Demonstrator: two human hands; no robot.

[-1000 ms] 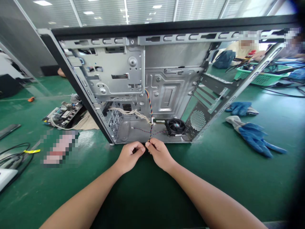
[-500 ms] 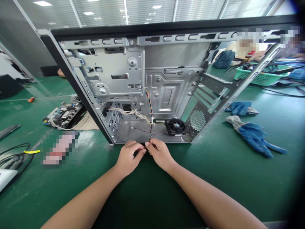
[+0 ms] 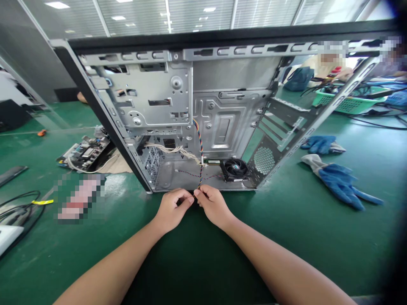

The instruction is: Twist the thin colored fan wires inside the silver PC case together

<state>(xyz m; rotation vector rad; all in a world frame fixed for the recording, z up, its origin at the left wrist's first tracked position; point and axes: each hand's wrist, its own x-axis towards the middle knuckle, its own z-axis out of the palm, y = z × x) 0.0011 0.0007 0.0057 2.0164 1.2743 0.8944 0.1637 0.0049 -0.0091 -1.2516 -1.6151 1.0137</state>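
Observation:
An open computer case (image 3: 222, 97) stands upright on the green table in front of me. From its drive bay a twisted multicoloured cable (image 3: 201, 146) runs down to the case's front lower edge, where both my hands meet. My left hand (image 3: 174, 209) is closed, thumb and forefinger pinching the cable's lower end. Close beside it, my right hand (image 3: 213, 205) also pinches the cable. My fingers hide the cable's tip. Inside the case lie a black cooling fan (image 3: 235, 166) with a thin twisted lead, a green memory module (image 3: 212, 162) and a bundle of white wires (image 3: 173, 149).
Left of the case are a circuit board assembly (image 3: 85, 152) and black cables (image 3: 34, 207). Blue work gloves (image 3: 338, 180) lie to the right. Behind them stands a green basket (image 3: 356, 101) with cables. Another person is at work at the far right.
My hands stay at the same spot on the cable, with only slight finger movement. The case and the things around it have not moved.

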